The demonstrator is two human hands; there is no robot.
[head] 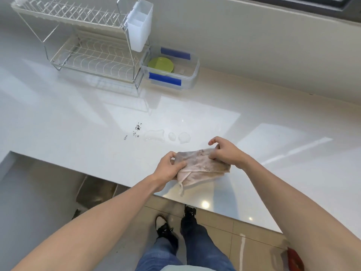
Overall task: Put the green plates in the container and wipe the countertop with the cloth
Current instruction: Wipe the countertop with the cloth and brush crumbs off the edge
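Stacked green plates (160,64) lie inside a clear plastic container (192,75) with blue clips, at the back of the white countertop (78,122). A beige, stained cloth (199,165) is held just above the counter's front edge. My left hand (169,166) grips its left end, thumb on top. My right hand (224,151) pinches its upper right part with curled fingers. Small puddles of water (168,135) and dark crumbs (135,130) sit on the counter just beyond the cloth.
A two-tier wire dish rack (88,45) with a white cutlery holder (139,24) stands at the back left, beside the container. The counter's front edge runs under my forearms; my feet and the tiled floor show below.
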